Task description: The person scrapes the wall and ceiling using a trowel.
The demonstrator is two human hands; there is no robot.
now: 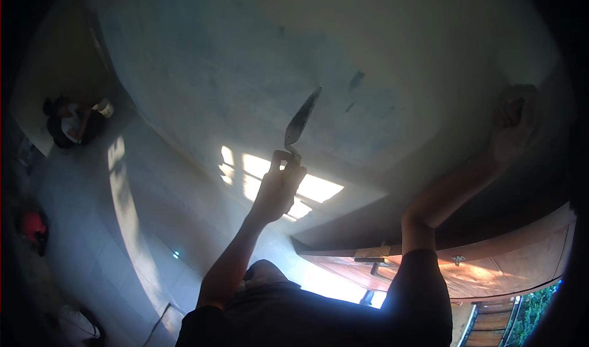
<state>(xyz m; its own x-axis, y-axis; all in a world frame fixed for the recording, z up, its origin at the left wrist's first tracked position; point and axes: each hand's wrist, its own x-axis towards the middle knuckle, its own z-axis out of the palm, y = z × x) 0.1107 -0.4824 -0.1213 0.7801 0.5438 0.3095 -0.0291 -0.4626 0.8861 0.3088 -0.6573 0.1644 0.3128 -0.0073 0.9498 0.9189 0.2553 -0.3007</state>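
A: In the head view, what did the left hand (279, 184) have?

B: It was clenched round the handle of a pointing trowel (302, 121), just below picture centre. The narrow blade ran up toward one o'clock, its tip at or very near the pale plastered wall (257, 58); I could not tell if it touched.

A: And the right hand (512, 126)?

B: Out at three o'clock, arm stretched, fingers curled against the wall. It was too dark to tell whether it gripped anything or only pressed there.

A: How would that trowel handle?

B: Light and stiff, I judged: a thin metal blade with a little spring at the tip, an edge that could scrape the plaster. The handle was the place to hold it, as the hand did, never the blade, which would likely be slick.

A: What else was about?

B: A wooden door (491, 267) at five o'clock, sun patches (307, 187) on the wall behind the hand, another person (70, 123) crouched at nine o'clock on the floor (92, 236), and a red thing (34, 224) lower left.
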